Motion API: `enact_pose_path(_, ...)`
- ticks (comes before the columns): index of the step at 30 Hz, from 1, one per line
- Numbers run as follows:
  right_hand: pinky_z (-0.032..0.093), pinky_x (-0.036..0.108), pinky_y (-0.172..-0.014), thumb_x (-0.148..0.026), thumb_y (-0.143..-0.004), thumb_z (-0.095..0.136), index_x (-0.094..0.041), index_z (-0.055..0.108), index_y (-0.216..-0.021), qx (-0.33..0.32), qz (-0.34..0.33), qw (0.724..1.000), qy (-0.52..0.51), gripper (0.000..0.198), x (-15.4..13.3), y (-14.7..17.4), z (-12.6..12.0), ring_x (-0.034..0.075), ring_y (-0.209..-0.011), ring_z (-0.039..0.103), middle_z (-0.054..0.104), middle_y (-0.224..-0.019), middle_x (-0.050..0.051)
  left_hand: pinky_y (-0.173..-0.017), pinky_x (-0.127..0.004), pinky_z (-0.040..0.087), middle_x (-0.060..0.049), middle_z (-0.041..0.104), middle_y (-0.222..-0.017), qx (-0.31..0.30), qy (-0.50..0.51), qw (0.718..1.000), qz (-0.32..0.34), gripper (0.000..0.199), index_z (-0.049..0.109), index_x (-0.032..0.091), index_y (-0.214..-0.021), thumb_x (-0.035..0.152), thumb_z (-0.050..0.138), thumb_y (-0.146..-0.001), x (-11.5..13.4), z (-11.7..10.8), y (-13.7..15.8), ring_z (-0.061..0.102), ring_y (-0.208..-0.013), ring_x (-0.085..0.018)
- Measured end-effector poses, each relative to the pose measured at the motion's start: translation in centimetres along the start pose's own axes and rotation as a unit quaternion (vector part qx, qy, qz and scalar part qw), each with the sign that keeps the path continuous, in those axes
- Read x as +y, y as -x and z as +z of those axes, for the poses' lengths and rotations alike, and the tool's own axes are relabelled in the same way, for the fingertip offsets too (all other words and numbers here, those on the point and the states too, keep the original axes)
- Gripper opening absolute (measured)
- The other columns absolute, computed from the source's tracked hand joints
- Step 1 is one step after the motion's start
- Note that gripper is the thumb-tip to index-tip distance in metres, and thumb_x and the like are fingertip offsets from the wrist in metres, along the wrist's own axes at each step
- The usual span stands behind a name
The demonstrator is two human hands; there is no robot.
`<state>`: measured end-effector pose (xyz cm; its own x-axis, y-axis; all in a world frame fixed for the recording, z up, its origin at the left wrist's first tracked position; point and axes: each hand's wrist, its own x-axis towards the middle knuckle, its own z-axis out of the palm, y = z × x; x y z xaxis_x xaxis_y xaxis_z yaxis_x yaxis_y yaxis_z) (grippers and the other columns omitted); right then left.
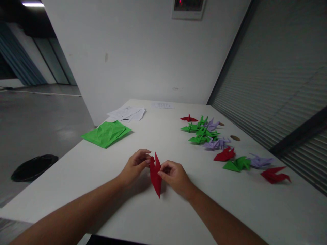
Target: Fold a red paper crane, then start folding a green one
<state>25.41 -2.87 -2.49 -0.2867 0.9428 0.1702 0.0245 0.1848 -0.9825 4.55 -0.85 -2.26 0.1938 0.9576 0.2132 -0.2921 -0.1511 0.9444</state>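
Between my hands, just over the white table (122,200), is a red origami crane (155,177). Its body is folded narrow, with a sharp point toward me and another pointing away. The fingers of my left hand (136,165) pinch the small bent tip at its upper left. On the opposite side, my right hand (176,177) grips the crane's right edge between thumb and fingers. Both hands are closed on the paper; some fingertips are hidden behind it.
Several green, purple and red folded cranes (204,132) lie along the right side. Green paper sheets (107,133) rest at the left edge, with printed white papers (127,113) behind. A black bin (34,167) stands on the floor at left. Blinds (276,85) flank the right.
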Motion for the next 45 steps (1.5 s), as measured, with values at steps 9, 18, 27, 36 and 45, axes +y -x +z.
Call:
enact_pose_path(9,0.047,0.029,-0.066,-0.025,-0.078,0.079,-0.019,0.067,-0.079,-0.038,0.006,0.999,-0.002,0.013,-0.1,0.2,-0.1,0.015,-0.067,0.061,0.068,-0.075,0.0,-0.079,-0.031,0.053,-0.006,0.074,-0.09,-0.044,-0.028,0.999,0.008,0.019,0.076,0.017,-0.097,0.031,0.083,-0.086,0.1,-0.8,-0.2,0.067,-0.083,-0.017)
enact_pose_path(18,0.048,0.028,-0.064,-0.026,-0.077,0.079,-0.019,0.067,-0.079,-0.058,0.022,0.998,0.004,0.014,-0.3,0.3,0.0,0.015,-0.067,0.062,0.069,-0.074,0.0,-0.075,-0.031,0.054,-0.006,0.073,-0.085,-0.074,-0.043,0.996,0.002,0.024,0.074,0.015,-0.093,0.037,0.082,-0.087,0.9,-0.9,-0.4,0.067,-0.078,-0.018)
enact_pose_path(27,0.048,0.028,-0.064,-0.024,-0.078,0.08,-0.019,0.067,-0.08,-0.075,0.027,0.997,-0.001,0.014,-0.1,0.4,-0.2,0.015,-0.067,0.062,0.069,-0.074,0.0,-0.075,-0.03,0.053,-0.004,0.072,-0.082,-0.092,-0.098,0.991,0.002,0.026,0.072,0.015,-0.089,0.04,0.08,-0.088,2.3,-1.3,-0.8,0.065,-0.076,-0.016)
enact_pose_path(36,0.047,0.028,-0.065,-0.024,-0.077,0.078,-0.019,0.067,-0.08,-0.079,0.033,0.996,-0.002,0.013,-0.3,0.5,-0.2,0.015,-0.068,0.062,0.069,-0.075,0.0,-0.071,-0.028,0.051,-0.003,0.07,-0.082,-0.089,-0.078,0.993,-0.005,0.027,0.069,0.015,-0.094,0.039,0.08,-0.088,2.0,-1.2,-0.8,0.064,-0.074,-0.015)
enact_pose_path(45,0.047,0.029,-0.066,-0.024,-0.075,0.078,-0.018,0.066,-0.079,-0.07,0.046,0.997,0.002,0.014,-0.3,0.4,-0.2,0.016,-0.069,0.062,0.068,-0.075,0.001,-0.073,-0.028,0.052,-0.003,0.071,-0.08,-0.101,-0.044,0.994,-0.021,0.026,0.069,0.014,-0.089,0.035,0.084,-0.085,1.8,-1.4,-0.8,0.065,-0.074,-0.015)
